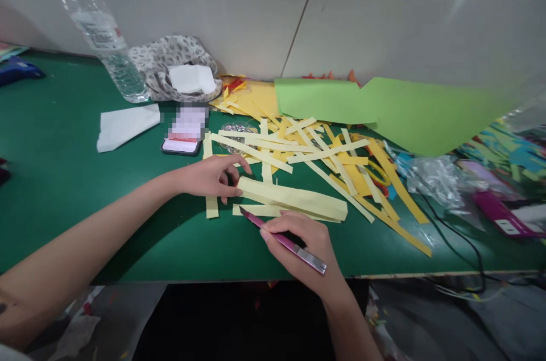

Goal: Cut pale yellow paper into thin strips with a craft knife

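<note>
My right hand grips a slim magenta craft knife like a pen. Its dark blade points up and left, over the left end of a pale yellow paper strip lying flat. Just above that strip is a wider, folded piece of pale yellow paper, slightly raised from the table. My left hand has curled fingers, with the thumb and fingertips at the left end of this folded paper. A vertical pale strip passes beneath my left hand.
Behind my hands, cut yellow strips lie in a loose heap, partly over yellow-handled scissors. Green paper sheets lie at the back. A phone, tissue and water bottle stand left; a black cable runs right.
</note>
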A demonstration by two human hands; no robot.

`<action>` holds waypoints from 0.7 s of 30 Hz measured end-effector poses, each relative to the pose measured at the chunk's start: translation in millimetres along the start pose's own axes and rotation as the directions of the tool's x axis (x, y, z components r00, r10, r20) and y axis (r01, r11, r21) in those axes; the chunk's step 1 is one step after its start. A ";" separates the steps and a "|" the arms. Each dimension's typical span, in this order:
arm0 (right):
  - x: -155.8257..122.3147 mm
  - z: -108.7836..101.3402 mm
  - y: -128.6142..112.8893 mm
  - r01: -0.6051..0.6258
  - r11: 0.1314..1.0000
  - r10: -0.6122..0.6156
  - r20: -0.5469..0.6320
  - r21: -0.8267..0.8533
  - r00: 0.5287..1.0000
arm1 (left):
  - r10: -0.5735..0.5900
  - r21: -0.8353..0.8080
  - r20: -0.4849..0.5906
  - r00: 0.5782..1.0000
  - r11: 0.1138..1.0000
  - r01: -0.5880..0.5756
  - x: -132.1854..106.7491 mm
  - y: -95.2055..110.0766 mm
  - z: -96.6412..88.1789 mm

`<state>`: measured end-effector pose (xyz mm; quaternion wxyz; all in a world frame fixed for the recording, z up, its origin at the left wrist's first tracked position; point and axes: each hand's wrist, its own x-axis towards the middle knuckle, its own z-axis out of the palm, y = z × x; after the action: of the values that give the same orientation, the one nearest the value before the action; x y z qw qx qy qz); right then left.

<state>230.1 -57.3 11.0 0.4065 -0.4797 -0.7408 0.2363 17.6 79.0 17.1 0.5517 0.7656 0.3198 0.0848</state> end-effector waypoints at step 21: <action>-20.0 -61.7 32.6 -0.292 0.956 0.285 -0.166 -0.015 0.944 | -0.046 0.112 0.011 0.999 0.993 0.044 -0.8 1.3 -0.8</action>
<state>302.3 -63.9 13.8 0.4166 -0.6084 -0.6318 0.2388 17.1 78.9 18.7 0.5118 0.7886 0.3373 0.0489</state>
